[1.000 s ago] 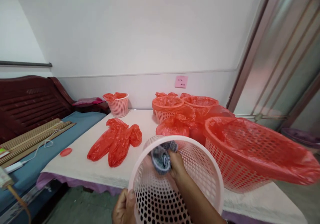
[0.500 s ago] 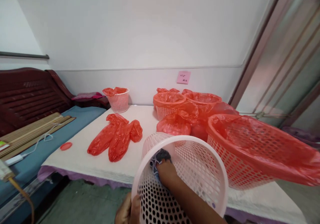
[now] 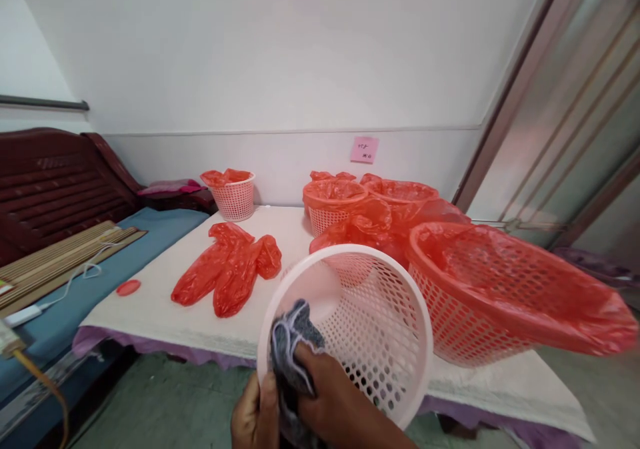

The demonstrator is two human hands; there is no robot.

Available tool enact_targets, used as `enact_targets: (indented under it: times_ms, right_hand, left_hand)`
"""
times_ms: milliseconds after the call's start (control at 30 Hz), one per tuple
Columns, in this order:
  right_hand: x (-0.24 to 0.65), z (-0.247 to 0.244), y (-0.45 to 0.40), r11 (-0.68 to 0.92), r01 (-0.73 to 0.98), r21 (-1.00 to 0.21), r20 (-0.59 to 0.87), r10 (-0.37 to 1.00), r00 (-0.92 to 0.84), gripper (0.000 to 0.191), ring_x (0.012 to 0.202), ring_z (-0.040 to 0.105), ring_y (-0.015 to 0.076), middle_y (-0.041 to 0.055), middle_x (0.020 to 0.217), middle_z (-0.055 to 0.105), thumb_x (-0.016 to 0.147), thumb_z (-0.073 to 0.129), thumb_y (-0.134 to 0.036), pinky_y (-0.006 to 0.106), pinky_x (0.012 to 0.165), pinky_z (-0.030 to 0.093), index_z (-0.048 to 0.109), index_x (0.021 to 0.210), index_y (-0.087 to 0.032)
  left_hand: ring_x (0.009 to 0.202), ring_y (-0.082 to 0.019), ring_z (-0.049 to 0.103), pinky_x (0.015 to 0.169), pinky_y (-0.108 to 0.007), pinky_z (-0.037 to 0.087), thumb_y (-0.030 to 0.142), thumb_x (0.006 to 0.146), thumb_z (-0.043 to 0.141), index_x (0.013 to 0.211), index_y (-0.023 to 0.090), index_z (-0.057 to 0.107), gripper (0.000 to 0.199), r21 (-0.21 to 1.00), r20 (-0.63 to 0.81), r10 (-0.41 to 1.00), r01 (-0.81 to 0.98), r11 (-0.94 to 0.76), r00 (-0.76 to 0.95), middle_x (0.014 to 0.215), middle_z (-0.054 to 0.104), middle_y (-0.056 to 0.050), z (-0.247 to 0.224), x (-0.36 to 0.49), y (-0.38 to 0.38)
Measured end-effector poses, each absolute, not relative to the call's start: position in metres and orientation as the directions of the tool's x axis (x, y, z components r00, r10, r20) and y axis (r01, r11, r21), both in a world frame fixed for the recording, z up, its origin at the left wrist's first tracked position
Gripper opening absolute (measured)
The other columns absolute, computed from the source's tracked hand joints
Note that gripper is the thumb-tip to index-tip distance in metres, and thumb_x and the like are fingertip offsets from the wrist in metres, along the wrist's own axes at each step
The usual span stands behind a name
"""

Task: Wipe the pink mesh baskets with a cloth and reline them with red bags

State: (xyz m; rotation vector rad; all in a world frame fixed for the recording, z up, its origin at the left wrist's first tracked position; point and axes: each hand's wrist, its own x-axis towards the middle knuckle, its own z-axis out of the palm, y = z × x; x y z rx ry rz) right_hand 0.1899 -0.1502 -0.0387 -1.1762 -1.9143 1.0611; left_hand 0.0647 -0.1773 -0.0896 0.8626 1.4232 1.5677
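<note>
Pale pink basket (image 3: 377,305), tilted with its mouth toward the camera, is at the lower centre of the frame, in front of the near edge of the white-covered table (image 3: 150,319). The left hand (image 3: 255,412) grips its left rim; the right hand (image 3: 335,395) is clenched on a bunched grey-blue cloth (image 3: 295,342) at the same side. With one hand on the rim and no other support visible, a hard push with the cloth could twist the basket out of that grip, or knock it against the big red-lined basket (image 3: 465,319) just beside it at the right. Loose folds could also snag in the mesh holes, and the hands are close enough to get in each other's way. Inside the pale basket only the cloth and part of the right hand show. Red plastic film (image 3: 530,289) lines the big basket and spreads past its rim toward the right edge. At the upper centre, a round basket (image 3: 325,219) is also lined in red, and a small white basket (image 3: 235,200) at the upper left has a red bag (image 3: 227,177) bunched in its mouth.
</note>
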Motion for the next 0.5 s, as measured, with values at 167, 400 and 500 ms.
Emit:
enact_targets:
  times_ms: [167, 400, 500]
  right_hand:
    - [0.236, -0.059, -0.145, 0.245, 0.856, -0.454, -0.149, 0.927, -0.345, 0.036, 0.098, 0.062, 0.0359, 0.0191, 0.105, 0.067, 0.068, 0.05, -0.002, 0.046, 0.084, 0.046, 0.069, 0.096, -0.015]
    - [0.25, -0.072, -0.11, 0.02, 0.732, -0.681, -0.077, 0.992, -0.099, 0.035, 0.095, 0.063, 0.0365, 0.0193, 0.096, 0.069, 0.056, 0.055, 0.002, 0.049, 0.087, 0.043, 0.069, 0.085, -0.012]
    - [0.242, -0.083, -0.088, -0.059, 0.437, -0.898, -0.088, 0.995, -0.045, 0.022, 0.071, 0.066, 0.0237, 0.004, 0.071, 0.07, 0.058, 0.055, -0.008, 0.033, 0.069, 0.05, 0.066, 0.074, -0.017]
  left_hand:
    - [0.078, -0.021, 0.062, 0.065, -0.024, 0.047, 0.057, 0.079, 0.062, 0.086, 0.019, 0.07, 0.039, 0.996, 0.02, 0.919, -0.076, -0.054, -0.395, 0.073, 0.069, -0.002, -0.09, 0.055, -0.175]
    - [0.075, -0.02, 0.062, 0.069, -0.024, 0.048, 0.057, 0.078, 0.063, 0.087, 0.019, 0.07, 0.039, 0.994, 0.008, 0.939, -0.101, -0.045, -0.345, 0.079, 0.071, -0.002, -0.08, 0.055, -0.174]
    - [0.074, -0.02, 0.062, 0.068, -0.024, 0.048, 0.06, 0.074, 0.065, 0.087, 0.018, 0.069, 0.043, 0.999, 0.029, 0.939, -0.026, -0.041, -0.342, 0.075, 0.069, -0.001, -0.075, 0.052, -0.177]
